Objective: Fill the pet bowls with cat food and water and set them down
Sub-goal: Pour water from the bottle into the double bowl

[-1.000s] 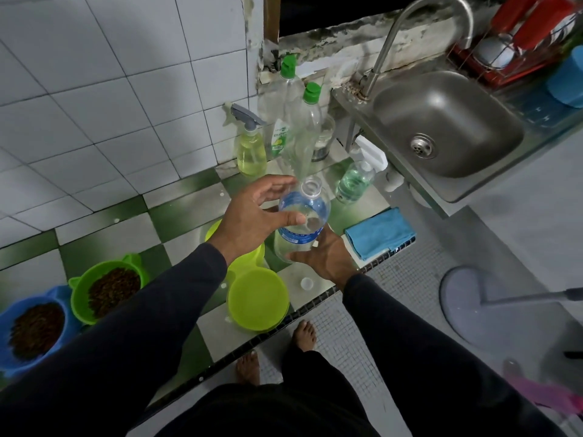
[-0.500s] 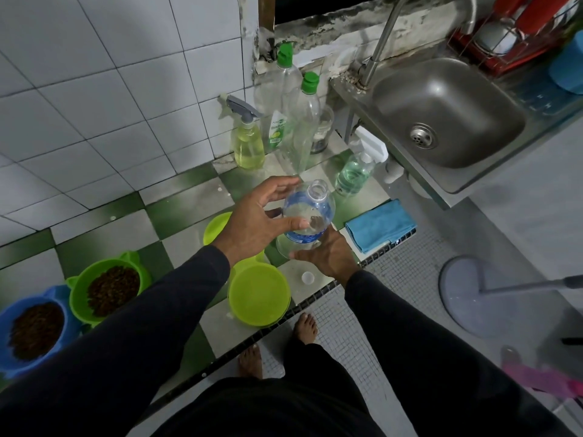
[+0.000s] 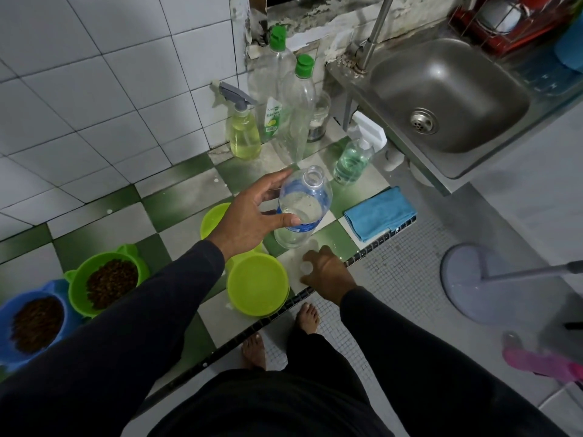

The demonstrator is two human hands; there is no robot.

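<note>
Uncapped, clear ribbed plastic bottle (image 3: 302, 209) in left hand (image 3: 252, 216); smooth round lime bowl (image 3: 258, 285) below.

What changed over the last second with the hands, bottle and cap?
The right hand let go of the water bottle and dropped to the counter, its fingers now at the white cap. The left hand still grips the open bottle, upright as before. The yellow-green bowls and the two bowls of cat food did not move.
</note>
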